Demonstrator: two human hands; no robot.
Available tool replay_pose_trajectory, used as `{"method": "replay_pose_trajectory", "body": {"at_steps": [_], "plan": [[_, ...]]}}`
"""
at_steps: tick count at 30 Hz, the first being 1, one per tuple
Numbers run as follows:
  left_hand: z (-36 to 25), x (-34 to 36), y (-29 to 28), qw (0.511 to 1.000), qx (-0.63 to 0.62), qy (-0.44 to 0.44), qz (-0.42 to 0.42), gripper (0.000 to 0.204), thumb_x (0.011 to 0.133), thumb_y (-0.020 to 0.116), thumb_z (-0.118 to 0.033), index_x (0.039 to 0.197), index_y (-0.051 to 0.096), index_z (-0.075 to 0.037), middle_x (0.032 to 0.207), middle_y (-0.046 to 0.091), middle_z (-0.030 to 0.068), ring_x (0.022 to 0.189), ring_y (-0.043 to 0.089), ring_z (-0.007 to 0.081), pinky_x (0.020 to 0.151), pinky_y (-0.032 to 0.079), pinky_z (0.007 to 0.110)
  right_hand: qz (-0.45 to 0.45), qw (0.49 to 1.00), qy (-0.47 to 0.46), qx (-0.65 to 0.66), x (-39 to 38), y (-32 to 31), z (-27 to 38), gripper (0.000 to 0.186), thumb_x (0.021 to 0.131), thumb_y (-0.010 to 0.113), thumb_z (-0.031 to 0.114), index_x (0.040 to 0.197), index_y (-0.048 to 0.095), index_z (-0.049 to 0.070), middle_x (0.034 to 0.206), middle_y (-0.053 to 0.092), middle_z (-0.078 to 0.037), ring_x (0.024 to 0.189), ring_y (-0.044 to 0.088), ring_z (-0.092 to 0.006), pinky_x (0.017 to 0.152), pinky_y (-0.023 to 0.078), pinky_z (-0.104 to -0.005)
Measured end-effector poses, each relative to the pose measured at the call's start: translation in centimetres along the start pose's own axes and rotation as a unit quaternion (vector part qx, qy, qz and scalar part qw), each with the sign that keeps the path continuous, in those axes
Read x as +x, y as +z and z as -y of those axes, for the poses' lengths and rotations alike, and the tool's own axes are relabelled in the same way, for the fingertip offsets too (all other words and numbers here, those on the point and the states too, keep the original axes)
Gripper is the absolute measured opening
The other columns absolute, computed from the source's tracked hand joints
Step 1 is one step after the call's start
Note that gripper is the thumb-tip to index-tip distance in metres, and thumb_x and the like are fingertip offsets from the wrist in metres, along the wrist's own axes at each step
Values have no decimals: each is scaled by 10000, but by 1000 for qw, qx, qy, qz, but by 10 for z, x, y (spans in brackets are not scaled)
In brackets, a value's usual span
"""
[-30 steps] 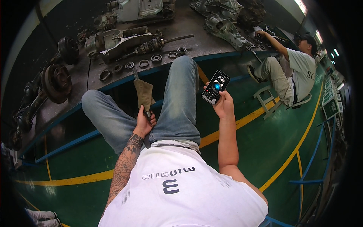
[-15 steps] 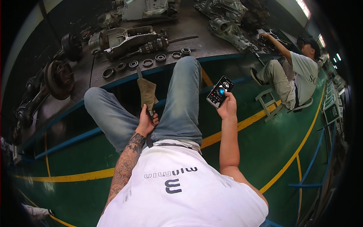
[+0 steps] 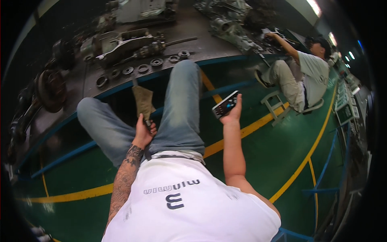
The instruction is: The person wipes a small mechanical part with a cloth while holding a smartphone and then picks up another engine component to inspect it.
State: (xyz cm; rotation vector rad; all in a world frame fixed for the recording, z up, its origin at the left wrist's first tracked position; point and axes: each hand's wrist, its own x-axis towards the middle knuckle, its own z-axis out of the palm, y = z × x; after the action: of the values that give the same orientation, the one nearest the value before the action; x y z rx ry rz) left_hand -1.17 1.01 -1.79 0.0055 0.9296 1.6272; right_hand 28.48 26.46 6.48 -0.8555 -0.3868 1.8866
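My left hand (image 3: pixel 144 132) rests between my thighs, its fingers wrapped round a slim metal shaft (image 3: pixel 147 122). A brown cloth (image 3: pixel 142 101) covers the shaft's middle, and the bare far end points toward the bench. Out to the right, beside my knee, my right hand (image 3: pixel 232 115) grips a smartphone (image 3: pixel 226 105) with a lit, dark screen. The phone is tilted, and its picture is blurred. On the bench edge ahead lies a row of several metal rings and gears (image 3: pixel 143 69). Behind them sit an opened gearbox housing (image 3: pixel 105 45) and a gear shaft (image 3: pixel 150 50).
The metal workbench (image 3: pixel 90 76) with a blue frame crosses ahead of my knees. An axle with a rusty drum (image 3: pixel 50 90) stands at the left, and more gearbox castings (image 3: pixel 225 29) at the back. A co-worker (image 3: pixel 312 76) sits on the right by a grey stool (image 3: pixel 274 107).
The whole view has shifted, so things lie further left. The phone has turned over to a flatter tilt, and my thumb is off its screen. My left hand keeps its hold.
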Motion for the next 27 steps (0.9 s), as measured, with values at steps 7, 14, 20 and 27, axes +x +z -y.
{"method": "replay_pose_trajectory", "body": {"at_steps": [7, 14, 20, 27], "plan": [[-4, -3, -14, 1000, -1, -2, 8, 606, 939, 429, -743, 904, 505, -144, 678, 406, 8, 574, 366, 160, 539, 298, 297, 16, 999, 45, -13, -1, 2, -8, 1045, 665, 732, 815, 1425, 466, 149, 1300, 517, -152, 1126, 538, -372, 921, 491, -561], [-1, -1, 4, 1000, 12, 13, -10, 603, 941, 436, -734, 894, 495, -136, 689, 407, 14, 582, 374, 169, 546, 304, 303, 69, 996, 33, 41, -7, 1, 6, 820, 757, 637, 816, 1239, 616, 153, 1146, 608, -120, 1066, 587, -352, 905, 504, -567], [-6, -1, -11, 1000, -4, -5, 2, 614, 940, 419, -745, 875, 512, -142, 671, 405, 21, 569, 367, 166, 529, 292, 303, 145, 975, 97, 138, -4, 3, 2, 709, 854, 588, 693, 1175, 636, 63, 1096, 683, -157, 1057, 653, -343, 980, 514, -512], [-1, 0, -7, 1000, -10, -5, 2, 610, 950, 413, -741, 906, 515, -141, 668, 418, 29, 558, 386, 170, 513, 312, 297, 227, 965, 53, 123, -2, 5, 3, 547, 943, 542, 486, 1244, 584, 32, 1194, 656, -183, 1143, 618, -372, 1054, 460, -538]]}}
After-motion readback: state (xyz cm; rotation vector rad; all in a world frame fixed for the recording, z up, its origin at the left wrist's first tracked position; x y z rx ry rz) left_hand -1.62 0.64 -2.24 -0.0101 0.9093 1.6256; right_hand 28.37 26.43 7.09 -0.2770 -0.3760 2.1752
